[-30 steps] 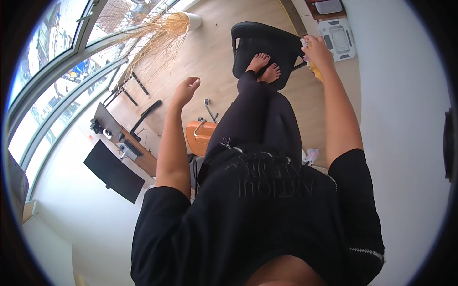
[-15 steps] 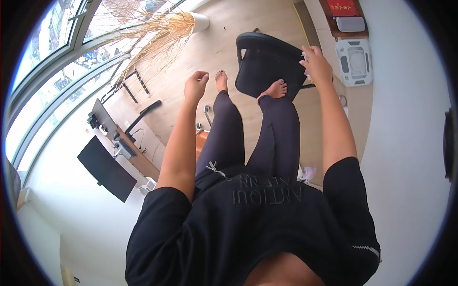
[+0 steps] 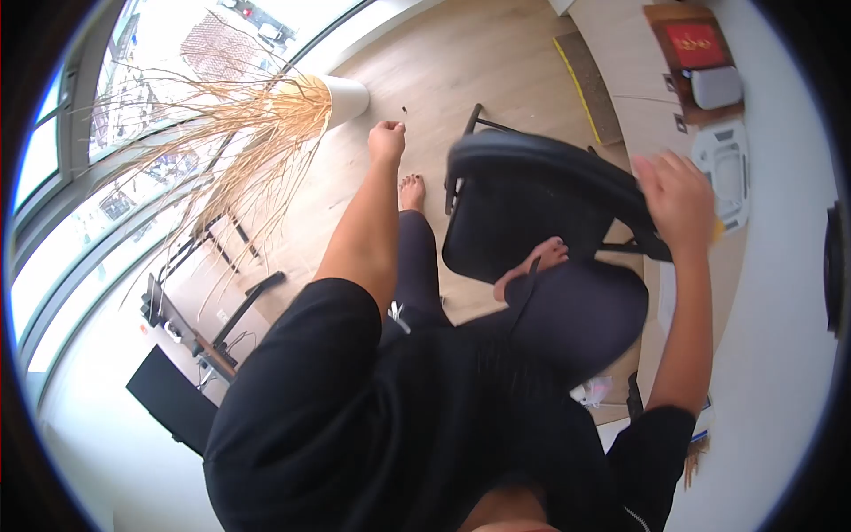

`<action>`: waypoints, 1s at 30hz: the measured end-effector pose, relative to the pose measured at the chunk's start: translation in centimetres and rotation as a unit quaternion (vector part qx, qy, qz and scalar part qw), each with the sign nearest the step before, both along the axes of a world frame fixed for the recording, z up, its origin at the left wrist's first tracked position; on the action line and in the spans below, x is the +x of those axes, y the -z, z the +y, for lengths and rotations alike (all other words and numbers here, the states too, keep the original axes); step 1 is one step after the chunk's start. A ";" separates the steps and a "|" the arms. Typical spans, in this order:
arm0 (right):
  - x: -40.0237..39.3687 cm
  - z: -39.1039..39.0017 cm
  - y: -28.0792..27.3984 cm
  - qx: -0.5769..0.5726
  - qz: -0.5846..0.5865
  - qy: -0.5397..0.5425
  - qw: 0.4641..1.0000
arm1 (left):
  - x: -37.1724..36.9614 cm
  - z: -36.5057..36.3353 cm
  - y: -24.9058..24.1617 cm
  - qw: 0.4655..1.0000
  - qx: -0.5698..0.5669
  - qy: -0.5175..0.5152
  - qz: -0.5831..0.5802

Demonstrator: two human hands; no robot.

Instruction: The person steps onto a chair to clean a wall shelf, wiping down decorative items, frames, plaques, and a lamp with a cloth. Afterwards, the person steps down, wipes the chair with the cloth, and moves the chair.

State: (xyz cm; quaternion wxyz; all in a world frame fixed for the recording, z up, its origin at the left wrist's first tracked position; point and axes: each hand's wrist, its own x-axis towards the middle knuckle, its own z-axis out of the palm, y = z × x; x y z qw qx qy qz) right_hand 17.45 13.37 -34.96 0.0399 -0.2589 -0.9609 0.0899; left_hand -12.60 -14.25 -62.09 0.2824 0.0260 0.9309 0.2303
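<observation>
My left hand [image 3: 386, 142] is raised over the floor near the plant pot, its fingers curled in, with nothing visible in them. On the right, my right hand [image 3: 678, 199] is blurred and bent round something I cannot make out; a bit of yellow [image 3: 716, 230] shows at its outer edge. It overlaps the end of the backrest of a black chair [image 3: 550, 168], and contact is unclear. My right foot [image 3: 542, 257] rests on the black seat, with that knee bent. The left foot [image 3: 412, 191] is on the wooden floor.
A white pot [image 3: 348, 100] with long dry branches stands by the windows. At the lower left are a desk and a black monitor [image 3: 173, 399]. Along the right lie a white plastic piece [image 3: 722, 173], a red item [image 3: 696, 44] and a yellow-edged dark mat [image 3: 585, 89].
The view has shifted. My right knee is now more bent and raised, and the right hand has come to the chair's backrest end. The left arm reaches farther forward.
</observation>
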 end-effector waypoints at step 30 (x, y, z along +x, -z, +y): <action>4.8 -0.9 1.0 0.069 -0.188 0.219 0.955 | -7.4 -5.2 44.7 0.996 0.028 -0.007 -0.085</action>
